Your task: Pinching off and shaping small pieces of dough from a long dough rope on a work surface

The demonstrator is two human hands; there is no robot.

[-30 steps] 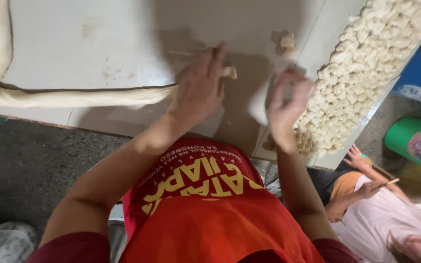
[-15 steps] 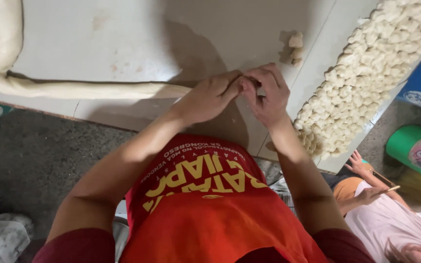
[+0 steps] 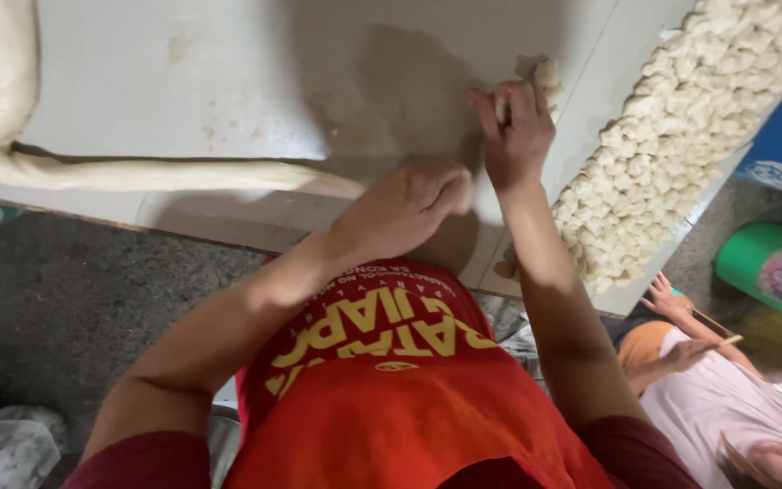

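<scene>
- Lengthwise, the dough rope (image 3: 138,174) runs left along the counter (image 3: 228,72); its tapered right end meets the left hand (image 3: 409,206), fingers curled closed on it.
- Right hand (image 3: 518,127), farther away, pinches a small dough piece (image 3: 547,74).

A single view is given, taken from a head-worn camera and aimed steeply downward. The white work table (image 3: 228,81) is seen close from above, the wearer's red shirt (image 3: 391,398) fills the lower frame, and the floor (image 3: 65,299) is caught beyond the table's edge.
</scene>
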